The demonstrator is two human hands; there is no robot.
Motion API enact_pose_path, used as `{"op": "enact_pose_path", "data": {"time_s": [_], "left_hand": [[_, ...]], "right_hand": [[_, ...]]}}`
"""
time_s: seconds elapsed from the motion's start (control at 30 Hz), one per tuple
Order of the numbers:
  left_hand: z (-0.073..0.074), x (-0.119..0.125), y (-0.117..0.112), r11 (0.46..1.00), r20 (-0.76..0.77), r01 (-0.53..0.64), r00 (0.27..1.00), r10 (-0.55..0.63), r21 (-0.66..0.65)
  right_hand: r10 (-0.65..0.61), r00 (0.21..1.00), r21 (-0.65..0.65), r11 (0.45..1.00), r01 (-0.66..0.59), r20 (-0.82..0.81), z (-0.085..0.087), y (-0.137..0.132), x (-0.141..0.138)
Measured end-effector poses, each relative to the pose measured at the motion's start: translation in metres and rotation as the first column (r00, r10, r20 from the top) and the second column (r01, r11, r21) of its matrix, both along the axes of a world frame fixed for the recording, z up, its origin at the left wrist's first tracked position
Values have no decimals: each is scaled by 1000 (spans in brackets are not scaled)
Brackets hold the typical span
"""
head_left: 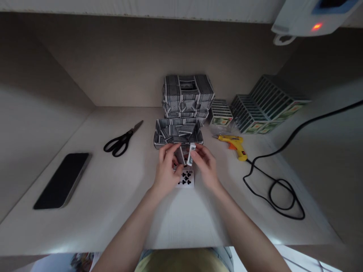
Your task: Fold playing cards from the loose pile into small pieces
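Both hands are together in front of an open box made of folded playing cards (156, 139), which has several folded card pieces inside. My right hand (206, 161) pinches a narrow folded playing card (191, 155) between thumb and fingers. My left hand (167, 168) curls around a grey-patterned folded card (180, 155), close beside the first. Below them a ten-of-clubs-like playing card (187, 179) lies face up on the table, partly covered by my left hand. Behind the box stand stacked boxes (172, 92) of the same card pattern.
Black-handled scissors (121, 142) and a phone (62, 181) lie to the left. On the right are a yellow glue gun (236, 143), its looped black cord (272, 206) and stacked card packs (249, 113). A white device (309, 19) hangs at upper right.
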State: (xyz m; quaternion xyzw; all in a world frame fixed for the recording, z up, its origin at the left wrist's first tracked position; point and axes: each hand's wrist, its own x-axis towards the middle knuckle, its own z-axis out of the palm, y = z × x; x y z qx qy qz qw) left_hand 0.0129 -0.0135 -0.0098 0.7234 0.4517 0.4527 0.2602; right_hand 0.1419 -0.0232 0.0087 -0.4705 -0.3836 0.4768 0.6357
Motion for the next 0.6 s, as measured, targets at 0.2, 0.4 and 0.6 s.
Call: {"op": "enact_pose_path", "data": {"time_s": [0.2,0.4,0.6], "left_hand": [[4,0,-3,1000,-58,14,998,-14,6],[9,0,-3,998,-12,-39,999,39,43],[8,1,-4,1000,-33,-11,999,12,28]], "right_hand": [[65,998,-16,998,-65,15,0,0,-1],[68,997,-23,998,-67,44,-2,1,-1],[68,989,9,998,-70,129,-12,1,0]]}}
